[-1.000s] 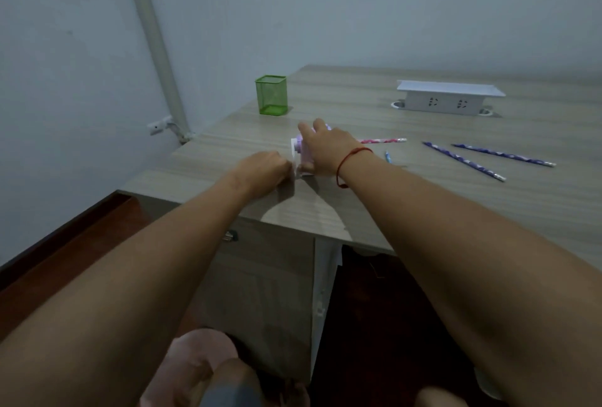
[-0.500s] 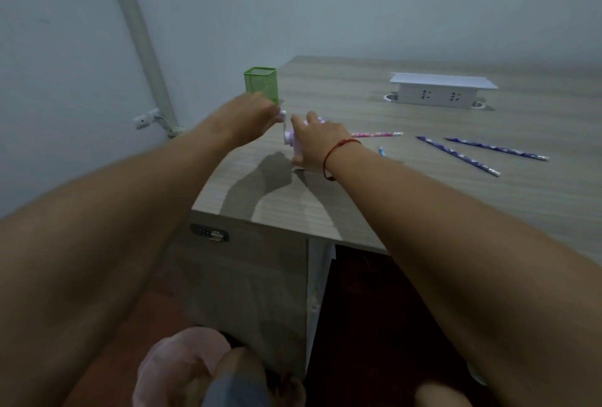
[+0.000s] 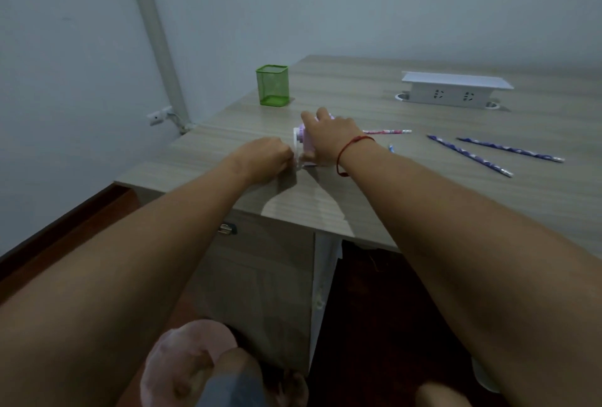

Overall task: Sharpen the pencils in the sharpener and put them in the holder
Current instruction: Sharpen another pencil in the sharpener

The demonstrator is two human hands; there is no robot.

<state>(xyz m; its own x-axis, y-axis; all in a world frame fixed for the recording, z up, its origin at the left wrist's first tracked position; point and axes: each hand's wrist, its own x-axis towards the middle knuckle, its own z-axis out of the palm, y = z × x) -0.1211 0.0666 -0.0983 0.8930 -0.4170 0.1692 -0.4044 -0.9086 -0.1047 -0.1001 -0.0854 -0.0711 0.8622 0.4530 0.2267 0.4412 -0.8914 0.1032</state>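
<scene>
Sharpener (image 3: 304,142) sits under my right hand (image 3: 332,136), which grips it. My left hand (image 3: 265,158) holds its handle (image 3: 297,163). A pink pencil (image 3: 387,131) sticks in its right side. Two purple pencils (image 3: 469,155) wait further right. The green holder (image 3: 273,85) behind it looks empty.

Sharpener (image 3: 304,143) mostly under right hand (image 3: 329,140), crank perhaps hidden in grip of left hand (image 3: 267,158), pencil (image 3: 387,131) half-covered

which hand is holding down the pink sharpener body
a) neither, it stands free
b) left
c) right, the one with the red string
c: the right hand, with the red string at its wrist, grips the sharpener from above, while the left hand holds the white crank at its end.
</scene>
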